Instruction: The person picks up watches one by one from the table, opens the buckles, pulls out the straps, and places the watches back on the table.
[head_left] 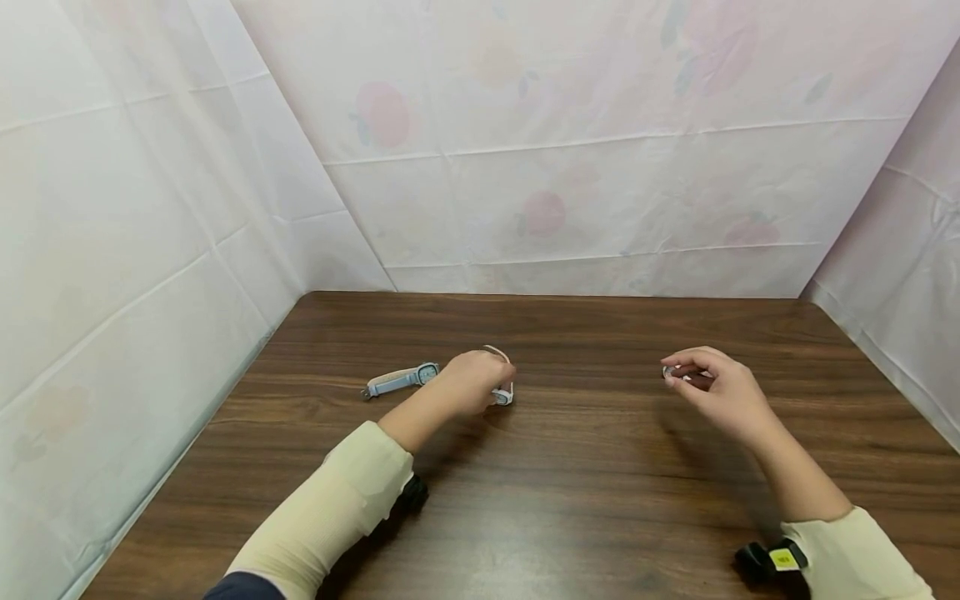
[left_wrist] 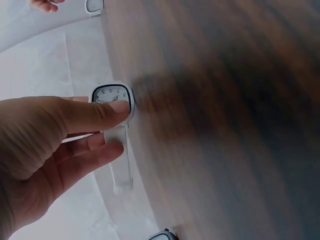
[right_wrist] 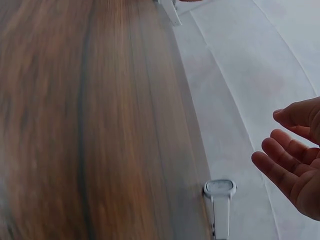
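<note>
A white-strapped wristwatch [left_wrist: 120,165] is pinched in my left hand [head_left: 472,379], the thumb lying across its square dial. In the head view its watch case [head_left: 502,397] shows below the fingers and a strap end curves above them. My right hand [head_left: 723,392] hovers at the right with fingers apart and loosely bent. Close by it is another white wristwatch [right_wrist: 220,189] on the table; a gap separates it from the fingers in the right wrist view. The head view shows only bits of that watch past the fingers.
A light blue wristwatch [head_left: 401,380] lies on the dark wooden table [head_left: 570,492], left of my left hand. White fabric with faint fruit prints [head_left: 600,167] hangs behind the table and along both sides.
</note>
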